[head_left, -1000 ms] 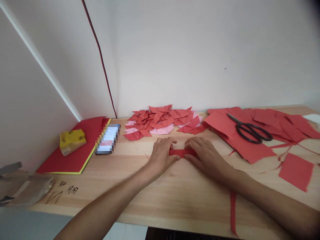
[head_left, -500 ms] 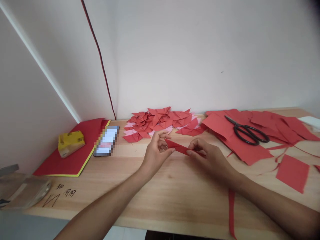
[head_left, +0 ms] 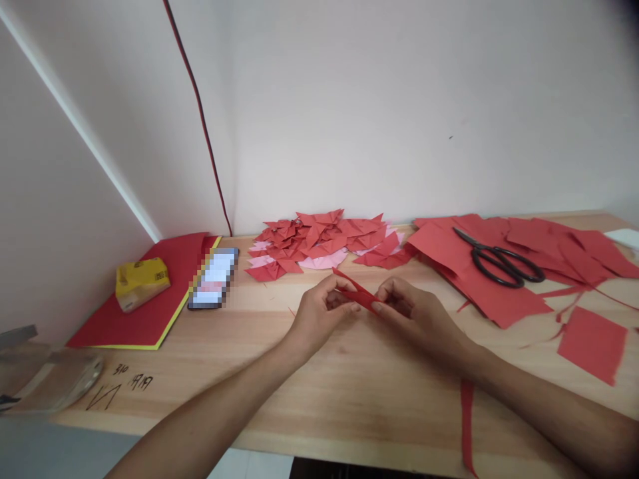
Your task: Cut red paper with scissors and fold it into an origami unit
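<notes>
Between my two hands is a narrow piece of folded red paper (head_left: 363,297), held just above the wooden table (head_left: 349,392). My left hand (head_left: 324,307) has its fingers at the paper's left part, where two layers stand apart. On the right end, my right hand (head_left: 407,306) pinches the paper between thumb and curled fingers. Behind them lies a pile of folded red and pink paper pieces (head_left: 319,236) against the wall. The fingers hide part of the paper's folds.
Black-handled scissors (head_left: 502,259) rest on cut red sheets (head_left: 459,283) at right. A red square (head_left: 594,344) and a red strip (head_left: 467,426) lie nearer. To the left are a phone (head_left: 214,278), a yellow packet (head_left: 143,283) and large red sheets (head_left: 124,329).
My left hand has shifted slightly right, and its fingers have moved into the paper, whose left part now shows separated layers. My right hand keeps its pinch in nearly the same place.
</notes>
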A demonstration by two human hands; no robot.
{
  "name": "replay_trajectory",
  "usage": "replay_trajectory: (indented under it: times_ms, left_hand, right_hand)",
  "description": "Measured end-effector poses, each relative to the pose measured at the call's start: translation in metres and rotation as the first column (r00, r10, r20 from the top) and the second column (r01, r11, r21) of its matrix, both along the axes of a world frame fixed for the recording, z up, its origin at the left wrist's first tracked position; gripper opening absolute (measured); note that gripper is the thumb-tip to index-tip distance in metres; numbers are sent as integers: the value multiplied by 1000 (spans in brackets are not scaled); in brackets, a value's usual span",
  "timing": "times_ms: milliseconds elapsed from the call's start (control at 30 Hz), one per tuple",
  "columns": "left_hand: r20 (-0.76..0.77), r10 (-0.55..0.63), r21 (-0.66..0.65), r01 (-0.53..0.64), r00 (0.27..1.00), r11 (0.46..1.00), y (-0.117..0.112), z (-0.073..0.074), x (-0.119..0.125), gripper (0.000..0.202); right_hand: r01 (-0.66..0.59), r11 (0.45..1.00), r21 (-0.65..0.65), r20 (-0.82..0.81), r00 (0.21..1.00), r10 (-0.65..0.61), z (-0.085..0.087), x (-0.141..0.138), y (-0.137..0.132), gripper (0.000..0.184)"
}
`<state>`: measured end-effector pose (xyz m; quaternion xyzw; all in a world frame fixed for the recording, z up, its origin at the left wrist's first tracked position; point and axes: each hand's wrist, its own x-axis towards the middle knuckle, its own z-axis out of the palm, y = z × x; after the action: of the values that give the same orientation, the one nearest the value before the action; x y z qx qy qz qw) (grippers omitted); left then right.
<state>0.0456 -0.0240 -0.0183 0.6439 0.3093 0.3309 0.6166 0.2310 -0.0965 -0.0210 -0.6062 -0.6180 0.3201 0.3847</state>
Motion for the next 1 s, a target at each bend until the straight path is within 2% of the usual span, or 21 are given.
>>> replay_trajectory:
  times_ms: [67, 133, 200, 267, 333, 400, 467, 533, 633, 733, 800, 1000]
  left_hand:
    - [9, 0, -46, 0, 1000, 999, 0, 0, 0, 18]
    - [16, 23, -49, -22, 1000, 999, -1, 1, 1, 13]
    - [-7, 68, 41, -68, 998, 997, -3, 3, 0, 8]
    - [-57, 132, 233, -116, 990, 966, -6, 6, -1, 8]
    - [-89, 196, 460, -135, 976, 877, -8, 9, -2, 11]
    - [-84, 242, 643, -133, 967, 754, -11, 12, -4, 12]
    - [-59, 266, 751, -133, 962, 647, -13, 14, -4, 11]
    - [-43, 274, 801, -131, 961, 584, -16, 16, -5, 12]
    - [-68, 244, 805, -92, 967, 586, -19, 18, -5, 14]
    - [-101, 234, 786, -66, 967, 614, -21, 20, -4, 17]
    - [-106, 245, 788, -69, 964, 612, -21, 20, -3, 17]
    - [-125, 266, 768, -76, 956, 636, -20, 18, -3, 14]
  right_hand:
    - [-18, 1000, 23, 21, 1000, 18, -1, 0, 0, 15]
    - [-32, 994, 106, 52, 998, 27, 0, 1, 0, 10]
    - [-38, 970, 240, 97, 995, 15, 1, 2, 0, 12]
    - [-46, 931, 363, 140, 990, -6, 3, 3, 0, 14]
    - [-58, 900, 433, 167, 986, -16, 6, 4, -2, 9]
    - [-73, 887, 457, 202, 979, -24, 8, 4, -3, 12]
    - [-69, 883, 464, 236, 971, -48, 10, 4, -5, 13]
    - [-39, 884, 466, 247, 965, -88, 11, 4, -6, 13]
    - [-11, 893, 449, 254, 960, -116, 10, 4, -5, 14]
    - [-58, 902, 428, 284, 956, -74, 10, 4, -3, 15]
    - [-76, 901, 426, 292, 955, -57, 11, 3, -2, 14]
    - [-46, 912, 409, 215, 976, -47, 16, 0, -4, 8]
